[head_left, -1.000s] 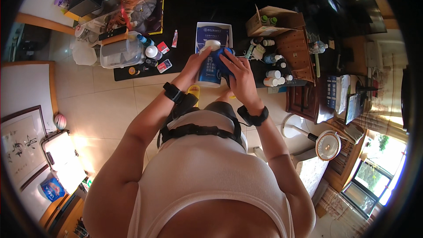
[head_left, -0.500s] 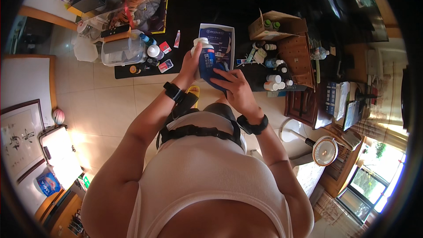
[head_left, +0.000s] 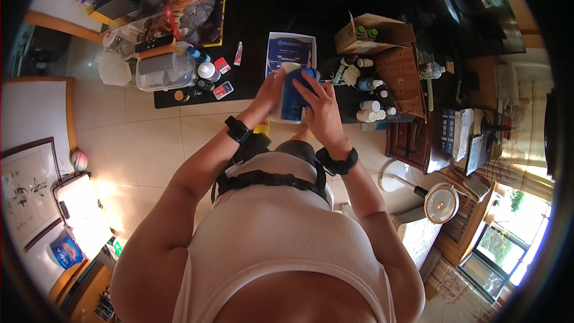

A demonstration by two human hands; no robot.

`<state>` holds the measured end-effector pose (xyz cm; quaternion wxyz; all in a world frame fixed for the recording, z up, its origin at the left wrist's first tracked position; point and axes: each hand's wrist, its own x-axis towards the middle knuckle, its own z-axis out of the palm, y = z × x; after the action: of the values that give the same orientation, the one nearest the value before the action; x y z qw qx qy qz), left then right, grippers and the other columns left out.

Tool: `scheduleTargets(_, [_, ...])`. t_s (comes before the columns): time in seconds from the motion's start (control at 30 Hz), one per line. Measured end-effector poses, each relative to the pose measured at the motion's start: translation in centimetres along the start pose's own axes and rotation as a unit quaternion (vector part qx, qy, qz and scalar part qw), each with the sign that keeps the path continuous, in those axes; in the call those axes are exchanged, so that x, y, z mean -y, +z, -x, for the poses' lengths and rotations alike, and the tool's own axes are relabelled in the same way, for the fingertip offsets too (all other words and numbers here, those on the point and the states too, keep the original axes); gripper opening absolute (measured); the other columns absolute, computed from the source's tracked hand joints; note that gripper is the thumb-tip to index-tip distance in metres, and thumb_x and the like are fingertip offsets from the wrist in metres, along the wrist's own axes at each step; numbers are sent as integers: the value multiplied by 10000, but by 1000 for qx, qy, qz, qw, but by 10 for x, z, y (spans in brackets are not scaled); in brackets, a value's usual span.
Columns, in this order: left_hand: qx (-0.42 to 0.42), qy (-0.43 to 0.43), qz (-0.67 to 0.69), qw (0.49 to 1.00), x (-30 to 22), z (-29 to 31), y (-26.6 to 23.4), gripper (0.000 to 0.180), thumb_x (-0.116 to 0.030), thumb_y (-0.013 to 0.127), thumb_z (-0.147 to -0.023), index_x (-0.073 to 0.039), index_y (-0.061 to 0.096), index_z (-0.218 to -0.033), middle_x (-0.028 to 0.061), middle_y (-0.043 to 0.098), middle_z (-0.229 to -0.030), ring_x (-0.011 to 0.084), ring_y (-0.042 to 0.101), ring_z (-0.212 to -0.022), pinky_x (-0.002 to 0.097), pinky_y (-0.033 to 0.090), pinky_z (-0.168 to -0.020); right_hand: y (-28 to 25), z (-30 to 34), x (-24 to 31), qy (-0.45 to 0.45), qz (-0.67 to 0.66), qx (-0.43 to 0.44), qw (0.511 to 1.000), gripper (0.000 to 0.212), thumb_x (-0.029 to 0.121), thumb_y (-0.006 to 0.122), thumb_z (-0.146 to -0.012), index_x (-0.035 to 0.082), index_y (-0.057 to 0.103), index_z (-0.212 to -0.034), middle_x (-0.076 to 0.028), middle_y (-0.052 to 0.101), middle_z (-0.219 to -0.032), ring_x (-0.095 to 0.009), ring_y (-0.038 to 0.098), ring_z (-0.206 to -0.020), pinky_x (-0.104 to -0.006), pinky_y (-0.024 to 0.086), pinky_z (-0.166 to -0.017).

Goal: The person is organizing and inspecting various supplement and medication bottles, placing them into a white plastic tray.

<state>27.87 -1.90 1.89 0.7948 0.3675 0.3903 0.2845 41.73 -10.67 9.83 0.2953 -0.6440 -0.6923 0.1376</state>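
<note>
The person's two bare hands meet over the near edge of one black table (head_left: 254, 33), and between them there is one blue, tall bottle with a white cap (head_left: 290, 101). This bottle is held in the air, in front of one white-rimmed, shallow box with a dark-blue inside (head_left: 313, 54), and it partly covers the box. The left hand (head_left: 272, 94) is closed around the left side of the bottle, with its thumb near the cap. The right hand (head_left: 323, 106) lays its bent fingers over the right side; its thumb is hidden, so I cannot tell if it grips firmly. Each wrist wears one black band, so there are two.

To the left of the bottle, on the table, I count one red-and-white slim tube (head_left: 238, 54) and two small red-and-white flat boxes (head_left: 222, 64), lying well apart from the hands. Just beside them are one white, round bottle with a greyish-purple top (head_left: 208, 72) and one clear plastic container (head_left: 156, 75).

To the right there is one open brown cardboard box (head_left: 391, 37), in which two green caps (head_left: 366, 31) are visible. Nearer to the table edge lie at least three white, short bottles (head_left: 371, 106), close together. Farther right, on the floor side, stands one white fan with a round head (head_left: 442, 203).
</note>
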Motion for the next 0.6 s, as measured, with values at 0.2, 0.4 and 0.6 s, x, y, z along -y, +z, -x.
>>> scheduleTargets(0.2, [-13, 48, 6, 999, -12, -2, -11, 516, -480, 400, -1024, -14, 600, -1119, 58, 681, -952, 119, 663, -818, 256, 539, -719, -3, 17, 5, -59, -25, 94, 994, 588, -93, 503, -663, 131, 683, -1176, -71, 553, -1348, -330, 500, -974, -384, 476, -914])
scheduleTargets(0.4, [-41, -16, 78, 996, -22, -8, -34, 622, -558, 251, -1021, -49, 573, -1176, 54, 682, -964, 128, 678, -850, 287, 571, -777, -16, 45, -19, -5, -33, 113, 993, 456, -87, 546, -678, 115, 723, -1046, -34, 648, -1217, -308, 535, -1028, -376, 483, -911])
scheduleTargets(0.6, [-53, 18, 14, 998, -34, -35, -58, 455, -218, 768, -842, -68, 546, -1210, 32, 662, -1061, 134, 655, -958, 297, 537, -815, -36, 78, -43, 95, -55, 70, 991, 403, -95, 568, -682, 96, 733, -997, -53, 677, -1158, -307, 543, -1009, -376, 473, -930])
